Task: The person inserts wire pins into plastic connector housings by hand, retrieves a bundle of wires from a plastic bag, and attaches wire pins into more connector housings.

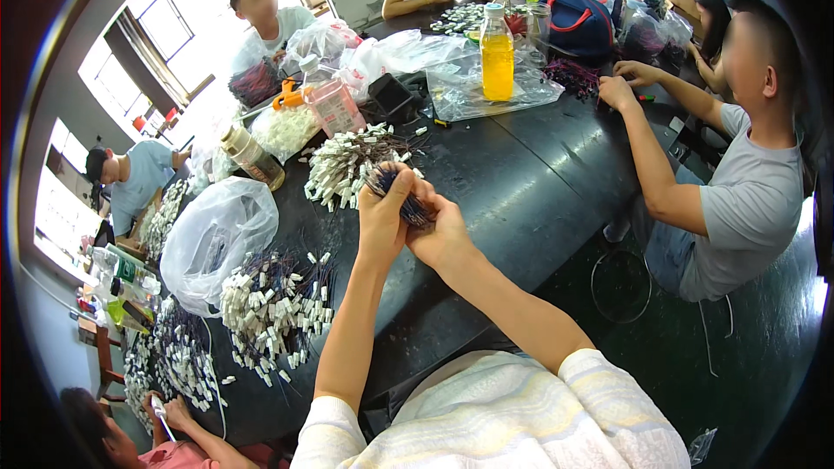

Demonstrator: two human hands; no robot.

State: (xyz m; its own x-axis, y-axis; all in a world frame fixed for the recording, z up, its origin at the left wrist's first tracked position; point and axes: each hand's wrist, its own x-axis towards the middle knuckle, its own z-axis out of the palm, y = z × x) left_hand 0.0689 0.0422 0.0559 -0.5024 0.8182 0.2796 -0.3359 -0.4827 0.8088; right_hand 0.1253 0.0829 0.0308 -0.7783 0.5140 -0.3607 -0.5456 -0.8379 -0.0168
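Over the black table, both my hands are closed around a bundle of thin dark wires (408, 206). My left hand (380, 213) grips it from the left, thumb on top. My right hand (443, 233) wraps its lower right side. Just beyond them lies a pile of wires with white connectors (334, 167); whether the bundle's far ends touch it, I cannot tell. To the left of my forearm spreads another heap of white-tipped wires (269, 302). A clear plastic bag (221, 239) rests between the two piles.
A yellow drink bottle (497, 56) stands on a clear plastic sheet. A pink container (337, 108), a brown-tinted jar (254, 159) and a black box (391, 97) crowd the far side. Co-workers sit around the table (539, 182); one person's hands (621, 87) work at the right.
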